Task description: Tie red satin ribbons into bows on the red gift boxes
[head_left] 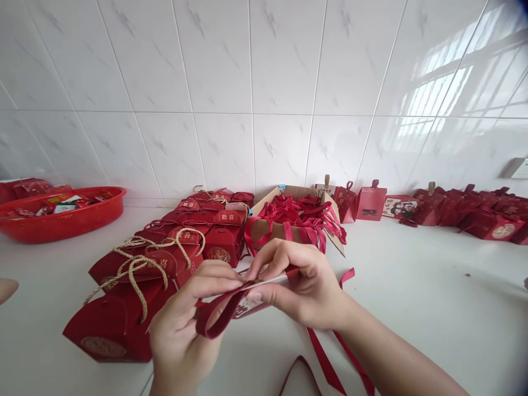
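Note:
My left hand (185, 330) and my right hand (301, 286) meet low in the middle of the view, both pinched on a dark red ribbon (218, 319) and a small flat red-and-white card (256, 300). The ribbon loops between my fingers, and its long tails (325, 363) trail down over the white table (433, 308) beneath my right wrist. Just left of my hands lie rows of red gift boxes (165, 258) with tan rope handles.
A cardboard box full of red ribbons (297, 220) stands behind my hands. A red basket of small packets (61, 214) sits far left. More red gift boxes (466, 214) line the tiled wall at right.

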A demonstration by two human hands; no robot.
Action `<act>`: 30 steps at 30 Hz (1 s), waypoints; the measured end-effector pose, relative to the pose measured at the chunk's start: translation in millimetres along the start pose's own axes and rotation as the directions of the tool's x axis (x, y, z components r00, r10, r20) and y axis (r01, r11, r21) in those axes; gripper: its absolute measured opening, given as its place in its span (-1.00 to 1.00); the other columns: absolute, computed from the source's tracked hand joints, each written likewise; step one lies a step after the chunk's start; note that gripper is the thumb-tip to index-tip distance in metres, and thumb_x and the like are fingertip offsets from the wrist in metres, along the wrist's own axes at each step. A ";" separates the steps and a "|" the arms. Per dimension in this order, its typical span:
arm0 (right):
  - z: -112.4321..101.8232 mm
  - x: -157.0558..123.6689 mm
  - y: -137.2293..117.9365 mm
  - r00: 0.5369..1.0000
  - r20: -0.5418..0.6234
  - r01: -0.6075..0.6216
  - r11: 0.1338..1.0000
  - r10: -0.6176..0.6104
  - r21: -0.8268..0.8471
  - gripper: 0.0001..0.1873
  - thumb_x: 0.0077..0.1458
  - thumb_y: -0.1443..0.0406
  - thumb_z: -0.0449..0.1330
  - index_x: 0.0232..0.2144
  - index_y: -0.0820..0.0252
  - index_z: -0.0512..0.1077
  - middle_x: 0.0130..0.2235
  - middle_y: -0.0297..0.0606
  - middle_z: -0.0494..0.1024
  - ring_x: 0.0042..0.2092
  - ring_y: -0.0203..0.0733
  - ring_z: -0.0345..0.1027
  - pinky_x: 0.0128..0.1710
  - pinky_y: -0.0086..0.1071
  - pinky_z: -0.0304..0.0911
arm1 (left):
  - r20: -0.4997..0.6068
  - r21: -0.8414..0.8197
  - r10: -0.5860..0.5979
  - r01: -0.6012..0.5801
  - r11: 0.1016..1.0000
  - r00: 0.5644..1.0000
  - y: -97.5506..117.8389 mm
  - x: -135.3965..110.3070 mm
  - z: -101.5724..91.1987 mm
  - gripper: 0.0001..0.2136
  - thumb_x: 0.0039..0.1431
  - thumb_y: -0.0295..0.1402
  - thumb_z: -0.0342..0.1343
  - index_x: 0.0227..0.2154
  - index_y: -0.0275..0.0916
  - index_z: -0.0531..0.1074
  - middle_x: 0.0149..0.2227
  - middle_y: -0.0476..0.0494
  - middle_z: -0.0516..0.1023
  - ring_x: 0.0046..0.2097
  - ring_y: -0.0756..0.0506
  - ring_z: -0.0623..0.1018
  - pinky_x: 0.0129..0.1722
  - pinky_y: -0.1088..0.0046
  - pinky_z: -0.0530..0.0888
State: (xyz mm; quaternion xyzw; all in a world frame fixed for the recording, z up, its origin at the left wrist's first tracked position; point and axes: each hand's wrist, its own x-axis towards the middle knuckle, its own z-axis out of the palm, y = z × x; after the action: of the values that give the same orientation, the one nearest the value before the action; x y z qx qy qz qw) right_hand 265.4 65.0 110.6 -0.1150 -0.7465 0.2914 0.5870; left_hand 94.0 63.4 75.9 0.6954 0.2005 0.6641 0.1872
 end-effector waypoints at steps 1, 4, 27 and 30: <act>0.3 0.3 -0.2 1.000 -0.009 -0.029 0.999 0.029 0.031 -0.77 0.01 0.39 0.31 -0.51 0.17 0.30 -0.34 -0.25 0.54 -0.29 -0.26 0.48 -0.32 -0.38 0.45 | -0.017 0.010 -0.008 0.008 1.000 1.000 1.2 0.9 1.8 -0.80 0.04 -0.57 0.19 -0.32 -0.12 0.51 -0.35 -0.04 0.54 -0.18 -0.13 0.52 -0.16 0.34 0.49; 1.3 0.4 0.2 0.998 -0.039 -0.045 0.997 0.048 0.062 -0.76 0.00 0.35 0.32 -0.50 0.16 0.29 -0.37 -0.28 0.52 -0.31 -0.26 0.47 -0.32 -0.37 0.45 | -0.072 0.027 -0.050 0.052 0.998 0.996 5.7 2.4 8.7 -0.90 0.05 -0.49 0.23 -0.39 -0.15 0.51 -0.35 -0.04 0.54 -0.22 -0.10 0.54 -0.23 0.41 0.51; -0.9 -1.6 11.4 0.909 -0.098 -0.386 0.908 0.404 0.165 -0.62 -0.11 0.33 0.40 -0.49 0.15 0.19 -0.41 -0.30 0.56 -0.39 -0.28 0.45 -0.45 -0.43 0.36 | -0.217 -0.101 -0.516 0.506 0.856 0.829 10.4 3.3 21.6 -0.64 -0.04 -0.30 0.32 -0.21 -0.23 0.34 -0.38 -0.04 0.53 -0.27 -0.09 0.58 -0.28 0.46 0.50; -12.3 0.1 12.3 0.878 -0.005 -0.476 0.875 0.478 0.087 -0.64 -0.09 0.33 0.38 -0.35 0.15 0.24 -0.38 -0.32 0.55 -0.38 -0.30 0.44 -0.43 -0.44 0.35 | -0.174 -0.092 -0.545 0.538 0.838 0.820 4.9 3.0 21.0 -0.55 -0.04 -0.32 0.32 -0.08 -0.19 0.29 -0.34 -0.06 0.55 -0.24 -0.11 0.59 -0.25 0.43 0.50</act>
State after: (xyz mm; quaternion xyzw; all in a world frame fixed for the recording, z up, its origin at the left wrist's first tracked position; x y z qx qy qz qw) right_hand 274.9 78.7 105.4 -0.2745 -0.6746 0.4563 0.5111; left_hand 115.2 61.0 80.1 0.5383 0.3940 0.6515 0.3612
